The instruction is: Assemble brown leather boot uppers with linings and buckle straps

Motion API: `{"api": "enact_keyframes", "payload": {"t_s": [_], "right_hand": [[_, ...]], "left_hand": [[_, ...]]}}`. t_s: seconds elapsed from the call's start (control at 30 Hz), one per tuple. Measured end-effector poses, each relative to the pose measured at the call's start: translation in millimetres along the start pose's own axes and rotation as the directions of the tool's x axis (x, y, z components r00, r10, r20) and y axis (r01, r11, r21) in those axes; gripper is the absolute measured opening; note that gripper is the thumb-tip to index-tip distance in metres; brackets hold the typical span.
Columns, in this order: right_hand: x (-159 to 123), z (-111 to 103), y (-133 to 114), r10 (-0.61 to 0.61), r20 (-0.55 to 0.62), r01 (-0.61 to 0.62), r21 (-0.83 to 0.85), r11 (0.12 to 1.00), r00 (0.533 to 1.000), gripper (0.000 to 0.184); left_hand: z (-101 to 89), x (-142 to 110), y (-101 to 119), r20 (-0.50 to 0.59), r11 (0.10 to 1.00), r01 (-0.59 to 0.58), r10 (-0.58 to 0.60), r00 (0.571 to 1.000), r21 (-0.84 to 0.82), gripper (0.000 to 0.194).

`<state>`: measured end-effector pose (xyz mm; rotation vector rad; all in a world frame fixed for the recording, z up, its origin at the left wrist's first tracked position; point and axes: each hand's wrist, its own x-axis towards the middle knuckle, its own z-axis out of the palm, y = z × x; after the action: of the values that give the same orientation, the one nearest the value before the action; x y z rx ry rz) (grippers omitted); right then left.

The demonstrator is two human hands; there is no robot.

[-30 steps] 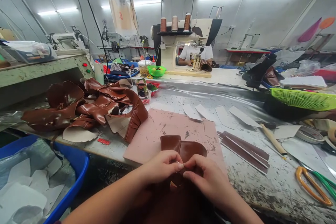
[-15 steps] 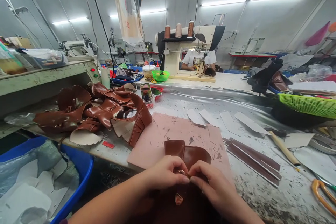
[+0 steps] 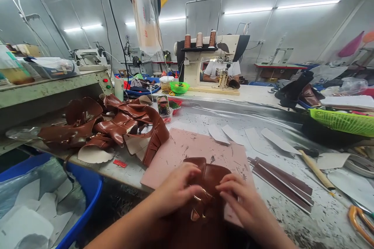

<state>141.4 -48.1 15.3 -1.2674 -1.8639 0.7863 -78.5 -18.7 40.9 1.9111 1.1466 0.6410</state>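
A glossy brown leather boot upper (image 3: 216,173) lies partly on the pink cutting mat (image 3: 189,144) and hangs down toward me. A gold-coloured metal buckle (image 3: 207,193) sits on its strap, with more shiny metal below. My left hand (image 3: 178,188) rests at the upper's left side, fingers loosely curved and apart from the thumb, near the buckle. On the other side, my right hand (image 3: 242,198) hovers by the leather's edge with fingers bent and spread, slightly blurred. Neither hand visibly grips anything.
Brown leather uppers (image 3: 117,124) are heaped at left, above a blue bin (image 3: 93,194) of scraps. Dark brown strips (image 3: 282,183), a wooden-handled hammer (image 3: 317,169) and orange-handled scissors (image 3: 360,221) lie right. Behind a sewing machine (image 3: 189,68) sits another person (image 3: 212,71).
My hands have parted from their pinch at the buckle, the left moving left and the right moving right. The buckle and strap are now uncovered. The camera view has tilted slightly up.
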Motion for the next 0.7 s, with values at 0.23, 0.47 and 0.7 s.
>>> {"api": "enact_keyframes", "payload": {"t_s": [0.23,0.47,0.7], "right_hand": [[-21.0,-37.9,34.2,0.341,-0.177,-0.355,-0.059,0.933,0.923,0.028],[-28.5,1.7,14.6,0.148,0.507,-0.242,0.125,0.962,0.849,0.049],[-30.9,7.0,25.4,0.106,0.432,-0.247,0.286,0.926,0.896,0.083]], "left_hand": [[-39.5,-5.2,-21.5,-0.219,0.977,0.195,-0.209,0.953,-0.086,0.040],[-17.5,27.1,-6.8,0.024,0.999,0.036,-0.037,0.999,0.033,0.050],[-17.7,64.4,-9.6,-0.070,0.919,0.047,-0.081,0.994,-0.390,0.031]]}}
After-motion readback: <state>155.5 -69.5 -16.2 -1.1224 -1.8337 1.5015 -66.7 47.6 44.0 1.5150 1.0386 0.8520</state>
